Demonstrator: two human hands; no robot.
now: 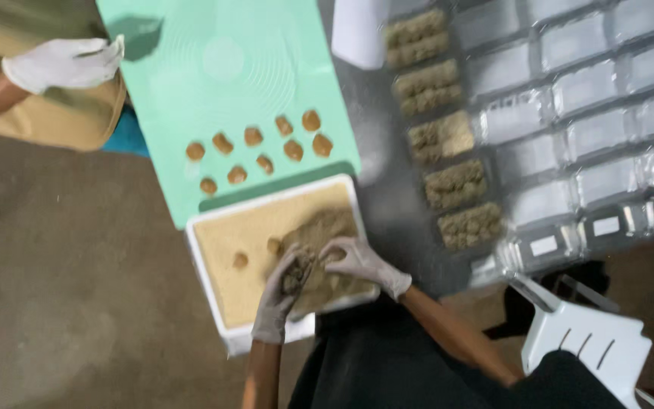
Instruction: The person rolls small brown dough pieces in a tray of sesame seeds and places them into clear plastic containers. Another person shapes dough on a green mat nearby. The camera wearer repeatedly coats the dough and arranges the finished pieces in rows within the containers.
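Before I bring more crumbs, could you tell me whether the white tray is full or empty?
Partly full. The white tray holds a tan crumb layer, two balls and a darker heap under both hands, left and right.

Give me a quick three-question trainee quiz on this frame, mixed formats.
1. True or false: both of the person's hands, the left hand and the right hand, are gloved and in the white tray.
2. Multiple choice: the small brown balls lie on A) the green mat, B) the floor, C) the white chair.
3. Fill in: the clear containers to the right of the filled row look ____.

Key: 1 true. 2 A. 3 empty.
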